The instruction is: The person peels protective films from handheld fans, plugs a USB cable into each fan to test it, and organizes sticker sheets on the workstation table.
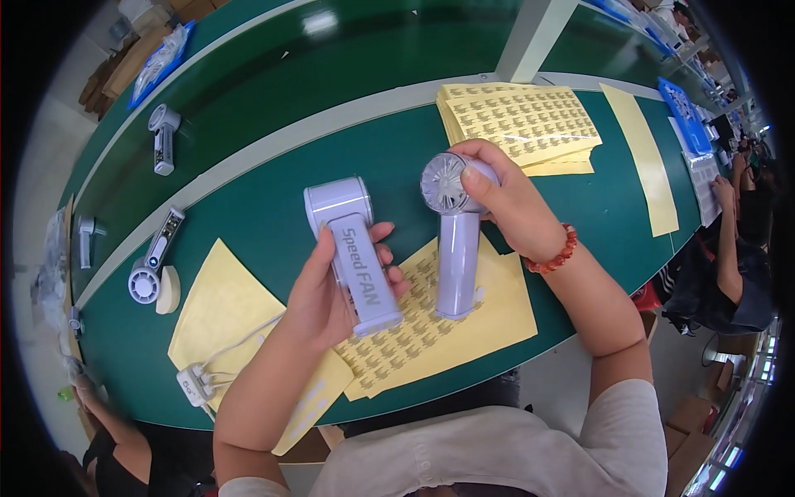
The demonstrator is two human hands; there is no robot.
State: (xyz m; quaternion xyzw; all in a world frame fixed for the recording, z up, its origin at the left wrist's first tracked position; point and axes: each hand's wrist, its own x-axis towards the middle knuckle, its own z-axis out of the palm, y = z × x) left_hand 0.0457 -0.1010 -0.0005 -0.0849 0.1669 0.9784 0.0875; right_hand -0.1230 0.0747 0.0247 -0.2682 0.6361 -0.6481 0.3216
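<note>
My left hand is wrapped round the handle of a pale lavender handheld fan, its lettered side facing up and its head tilted to the far left. To the right, a second lavender handheld fan stands out from my right hand, which grips it by its round head. That head's ribbed silver grille faces left, and its handle points toward me. Both fans are held over a yellow sticker sheet printed with rows of small dark marks. A red beaded bracelet circles my right wrist.
A stack of yellow sticker sheets lies at the far side. Another yellow strip is right. At left are a fan, a white round piece and a white charger with cables. More fans sit beyond the rail. Co-workers sit at both sides.
</note>
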